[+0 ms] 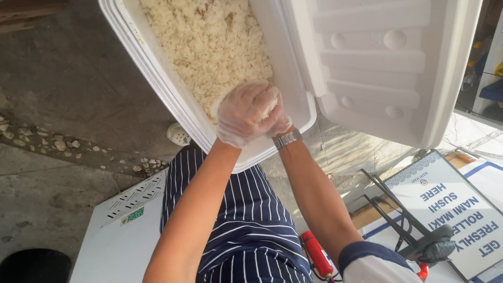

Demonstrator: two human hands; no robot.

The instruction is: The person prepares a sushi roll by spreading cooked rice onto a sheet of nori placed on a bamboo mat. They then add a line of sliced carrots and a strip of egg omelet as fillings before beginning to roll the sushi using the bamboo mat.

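A white foam cooler (144, 61) stands open in front of me, filled with cooked white rice (206, 40). Both my hands wear clear plastic gloves and are pressed together over the cooler's near edge. My left hand (240, 116) cups over a lump of rice, and my right hand (277, 118), with a metal watch at the wrist, closes against it from the right. Only a little rice shows between the fingers.
The cooler's lid (373, 54) hangs open to the right. A white appliance top (113, 246) lies at lower left, below my striped apron (250, 227). A red-handled tool (316, 253), a black stand (408, 225) and a white sign board (467, 216) sit at lower right. Pebbles (45, 143) line the concrete floor.
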